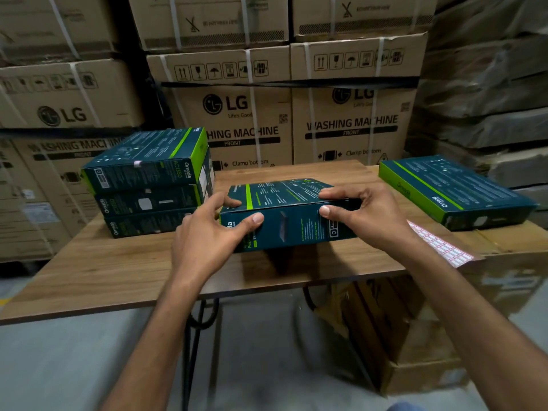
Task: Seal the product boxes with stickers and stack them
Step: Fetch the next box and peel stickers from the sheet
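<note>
A dark teal and green product box (286, 212) sits in the middle of the wooden table (118, 271). My left hand (207, 232) grips its left end, thumb on the near side. My right hand (361, 215) grips its right end, fingers over the top edge. A stack of three similar boxes (148, 182) stands to the left, the top one carrying a small pale sticker on its near edge. One more box (453, 191) lies flat at the right. A sheet of red and white stickers (439, 244) lies beside my right forearm.
Large strapped cardboard cartons (350, 114) form a wall behind the table. Wrapped goods (489, 84) are piled at the right. A brown carton (415, 336) sits on the floor under the table's right side, beside the black metal legs (195, 336).
</note>
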Available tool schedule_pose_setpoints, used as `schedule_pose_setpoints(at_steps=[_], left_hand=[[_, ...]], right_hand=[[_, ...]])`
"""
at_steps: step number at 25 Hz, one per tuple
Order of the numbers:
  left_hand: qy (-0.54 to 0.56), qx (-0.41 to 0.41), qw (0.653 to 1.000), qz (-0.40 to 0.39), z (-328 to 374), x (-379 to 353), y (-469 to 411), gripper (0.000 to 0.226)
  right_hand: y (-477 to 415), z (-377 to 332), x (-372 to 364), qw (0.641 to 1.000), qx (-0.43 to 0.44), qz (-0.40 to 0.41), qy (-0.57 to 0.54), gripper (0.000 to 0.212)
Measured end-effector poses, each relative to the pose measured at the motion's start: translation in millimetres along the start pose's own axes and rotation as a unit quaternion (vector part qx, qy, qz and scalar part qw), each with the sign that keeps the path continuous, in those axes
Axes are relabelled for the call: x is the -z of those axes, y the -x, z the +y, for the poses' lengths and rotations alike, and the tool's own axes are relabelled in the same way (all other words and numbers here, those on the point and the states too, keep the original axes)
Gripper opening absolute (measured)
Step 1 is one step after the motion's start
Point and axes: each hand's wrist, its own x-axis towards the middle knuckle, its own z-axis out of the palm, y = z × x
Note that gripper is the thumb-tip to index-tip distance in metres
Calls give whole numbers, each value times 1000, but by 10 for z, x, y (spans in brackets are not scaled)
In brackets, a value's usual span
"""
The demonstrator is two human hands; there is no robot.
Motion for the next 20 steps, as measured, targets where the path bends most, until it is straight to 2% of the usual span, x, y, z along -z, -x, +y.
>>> schedule_pose_setpoints(at_steps=[3,9,12,14,15,17,20], left_hand=[[2,-3,999,-36,-153,-70,118,51],[-48,-5,996,-69,-392,-311,361,53],[-70,-112,990,-38,-483,-405,336,46],[-68,-208,975,-42,-503,-477,299,45],[-48,-228,971,-47,-491,-521,299,41],[7,-222,975,-22,-445,-604,320,31],[14,-207,978,11,-428,-667,370,25]], right_hand=[[110,169,-48,999,4,-43,13,35],[388,580,-219,998,31,-28,47,37],[429,622,-239,996,52,-21,69,36],[428,631,-232,994,59,-29,83,36],[428,639,-227,994,64,-26,84,36],[432,668,-238,993,75,-11,91,35],[453,676,-273,991,89,-1,104,34]])
